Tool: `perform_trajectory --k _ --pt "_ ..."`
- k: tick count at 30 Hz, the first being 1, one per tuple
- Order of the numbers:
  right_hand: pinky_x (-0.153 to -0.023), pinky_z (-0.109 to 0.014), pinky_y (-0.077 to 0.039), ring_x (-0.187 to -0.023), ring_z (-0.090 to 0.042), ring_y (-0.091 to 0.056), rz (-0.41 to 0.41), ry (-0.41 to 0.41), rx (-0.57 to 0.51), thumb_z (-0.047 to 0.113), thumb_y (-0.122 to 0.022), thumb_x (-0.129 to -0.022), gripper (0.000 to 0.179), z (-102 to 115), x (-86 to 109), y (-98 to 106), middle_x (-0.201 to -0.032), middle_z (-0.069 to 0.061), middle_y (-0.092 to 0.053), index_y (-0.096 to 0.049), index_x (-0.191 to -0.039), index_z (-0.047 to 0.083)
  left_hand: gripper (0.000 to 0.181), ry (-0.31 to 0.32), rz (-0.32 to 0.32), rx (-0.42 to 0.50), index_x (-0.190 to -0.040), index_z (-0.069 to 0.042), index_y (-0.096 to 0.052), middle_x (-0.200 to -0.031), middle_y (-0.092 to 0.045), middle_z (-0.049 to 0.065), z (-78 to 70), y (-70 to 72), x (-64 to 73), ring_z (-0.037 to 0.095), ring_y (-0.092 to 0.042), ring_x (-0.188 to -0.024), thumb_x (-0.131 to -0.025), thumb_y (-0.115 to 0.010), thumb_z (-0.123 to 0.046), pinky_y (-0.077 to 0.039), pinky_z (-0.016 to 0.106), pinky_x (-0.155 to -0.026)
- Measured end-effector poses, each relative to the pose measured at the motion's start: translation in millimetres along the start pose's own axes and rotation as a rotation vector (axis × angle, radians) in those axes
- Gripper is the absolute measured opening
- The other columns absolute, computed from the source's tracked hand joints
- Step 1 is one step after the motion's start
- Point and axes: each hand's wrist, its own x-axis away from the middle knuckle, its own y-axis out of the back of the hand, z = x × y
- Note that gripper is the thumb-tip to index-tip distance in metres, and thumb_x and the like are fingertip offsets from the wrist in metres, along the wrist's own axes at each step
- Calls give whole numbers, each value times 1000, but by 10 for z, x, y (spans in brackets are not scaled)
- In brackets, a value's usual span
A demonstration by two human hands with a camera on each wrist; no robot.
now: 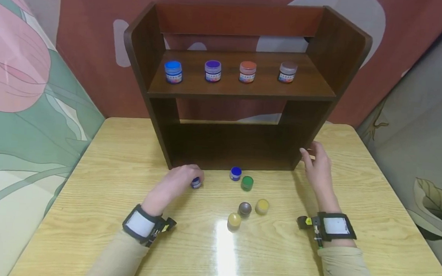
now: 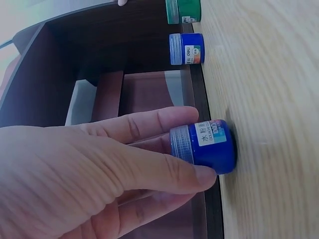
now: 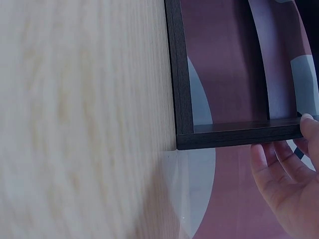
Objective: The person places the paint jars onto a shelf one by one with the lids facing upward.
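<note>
In the left wrist view, my left hand [image 2: 99, 169] pinches a blue paint jar [image 2: 217, 147] between thumb and fingers, its base close to the tabletop. The head view shows this left hand [image 1: 177, 182] by the front left corner of a dark brown shelf [image 1: 228, 93]. At the shelf's right side panel [image 3: 239, 137] is my right hand [image 3: 294, 184], thumb on the front edge and fingers along the outer face. Near the shelf's lower front lie another blue jar [image 1: 235, 173] and a green jar [image 1: 247, 183].
Closer in on the wooden table [image 1: 100, 215] are a grey-brown jar [image 1: 244, 209] and two yellowish jars, one [image 1: 262, 206] to its right, the other [image 1: 234, 221] lower left. A blue jar [image 1: 173, 72], purple jar [image 1: 213, 71], orange-red jar [image 1: 247, 72] and brown jar [image 1: 287, 72] line the upper board.
</note>
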Motion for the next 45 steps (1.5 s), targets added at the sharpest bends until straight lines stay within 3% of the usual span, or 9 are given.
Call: perform_trajectory --k 4,7,11,16,18,20,23,29,45 --pt "-74 2 -45 -114 -42 -63 0 12 -28 20 -52 -104 39 -3 2 -4 -127 -29 -60 -50 -132 -7 27 -4 49 -3 -100 -15 -74 -109 -72 2 -7 -5 -2 16 -65 -99 -84 -72 7 -58 33 -90" --pt "-73 6 -40 -114 -43 -62 2 17 -41 19 -51 -104 39 -2 8 -3 -126 -29 -60 -50 -132 -8 36 7 91 21 -112 -15 -72 -117 -69 4 -13 -8 -2 19 -66 -107 -80 -78 2 -58 36 -94" --pt "-73 6 -40 -114 -43 -62 4 12 -37 20 -51 -104 39 -7 9 1 -126 -29 -60 -49 -132 -7 48 68 71 48 -120 -13 -64 -117 -67 8 -20 -13 -9 23 -66 -105 -77 -85 -10 -59 40 -92" --pt "-77 -7 -54 -115 -41 -63 8 0 -11 21 -51 -104 40 -13 3 2 -128 -28 -60 -49 -134 -5 44 160 30 72 -108 -9 -56 -97 -66 9 -37 -3 -5 22 -66 -88 -77 -87 -17 -60 37 -78" --pt "-82 -24 -60 -116 -41 -63 11 -1 -4 22 -50 -105 40 -12 5 3 -128 -28 -60 -49 -134 -5 43 186 32 89 -104 -8 -55 -91 -65 8 -44 -5 -8 21 -64 -82 -77 -87 -16 -59 34 -73" --pt "-85 -37 -60 -116 -42 -63 12 0 -1 21 -50 -105 40 -9 7 3 -128 -28 -60 -49 -134 -5 39 194 29 99 -99 -8 -54 -85 -62 7 -38 -22 -17 19 -61 -76 -77 -86 -13 -55 31 -66" --pt "-87 -44 -58 -116 -42 -62 14 -1 8 22 -50 -105 40 -4 9 3 -129 -28 -60 -49 -134 -5 32 179 3 100 -93 -7 -54 -79 -58 5 -17 -65 -29 18 -55 -70 -78 -83 -9 -49 27 -59" --pt "-88 -48 -57 -117 -42 -62 17 -3 6 23 -50 -105 41 -3 5 1 -129 -28 -60 -49 -135 -5 22 160 -26 88 -91 -7 -56 -74 -55 3 -3 -94 -39 16 -52 -64 -84 -77 -7 -43 23 -54" --pt "-88 -48 -56 -116 -42 -63 6 2 5 24 -51 -104 41 -9 0 1 -128 -28 -60 -50 -132 -5 17 11 -166 87 -104 -10 -65 -94 -69 6 -25 -84 -44 17 -65 -85 -89 -74 -6 -61 30 -76"
